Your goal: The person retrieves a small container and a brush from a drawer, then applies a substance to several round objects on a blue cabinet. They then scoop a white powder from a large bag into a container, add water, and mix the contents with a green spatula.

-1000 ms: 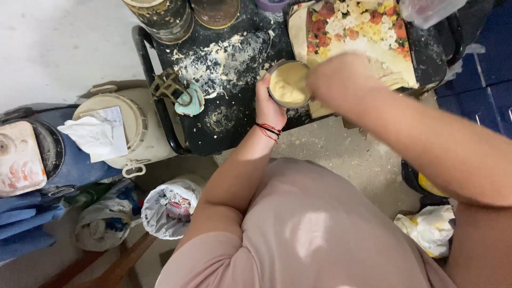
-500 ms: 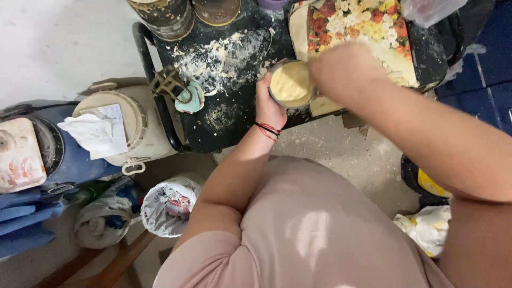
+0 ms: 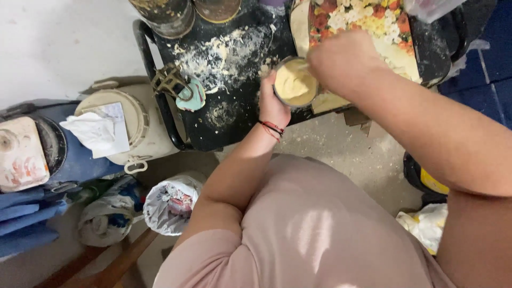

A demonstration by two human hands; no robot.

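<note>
Head view: the left hand (image 3: 271, 101) curls snugly around the left side of a small round cup (image 3: 295, 82) full of pale yellow batter, steadying it on the black tray table (image 3: 229, 114) (its top dusted with flour). The right hand (image 3: 344, 61) is bunched into a narrow fist just right of the cup, touching its rim; what it grips is hidden. A floral tray (image 3: 373, 26) lies beyond, farther right.

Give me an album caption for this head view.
Left hand steadies a cup of pale batter; right hand works above it.
</note>
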